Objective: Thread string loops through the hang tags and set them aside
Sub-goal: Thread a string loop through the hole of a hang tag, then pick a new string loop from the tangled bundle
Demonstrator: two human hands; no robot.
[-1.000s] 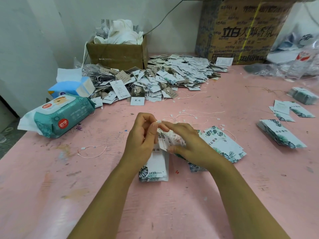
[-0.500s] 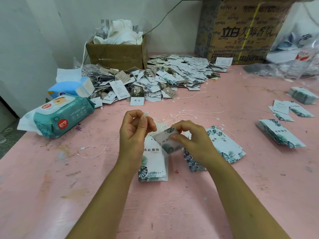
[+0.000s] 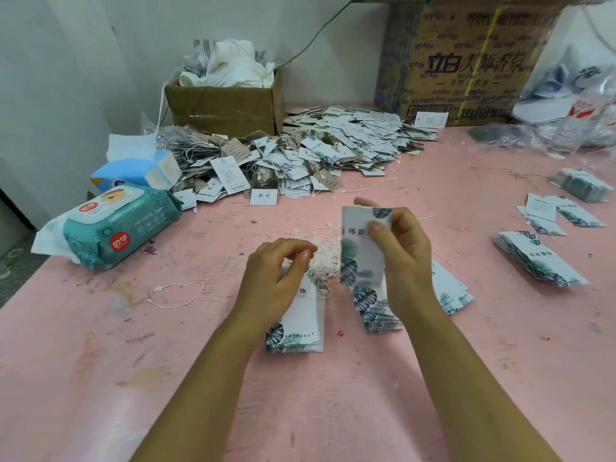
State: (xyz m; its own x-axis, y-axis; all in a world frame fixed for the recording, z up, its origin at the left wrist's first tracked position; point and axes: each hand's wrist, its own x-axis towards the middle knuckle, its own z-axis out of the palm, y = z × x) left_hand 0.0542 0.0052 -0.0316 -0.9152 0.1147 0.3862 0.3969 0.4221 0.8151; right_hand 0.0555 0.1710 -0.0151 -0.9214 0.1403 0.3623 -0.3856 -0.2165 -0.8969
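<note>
Pinching a white, leaf-printed paper hang tag (image 3: 356, 260) near its top corner with fingers (image 3: 401, 216) of the right hand (image 3: 405, 261), upright above the pink desk (image 3: 133, 378). Curling fingers of the left hand (image 3: 273, 278) beside a tangle of white string loops (image 3: 325, 253), over a flat stack of matching tags (image 3: 305, 325); cannot tell whether any string is gripped.

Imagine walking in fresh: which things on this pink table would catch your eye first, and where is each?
The right hand pinches a leaf-printed hang tag, raised over the centre of the table, beside a tangle of white string loops. Behind, a sprawling heap of tags lies before a cardboard box, and a teal wipes pack lies at left.
</note>
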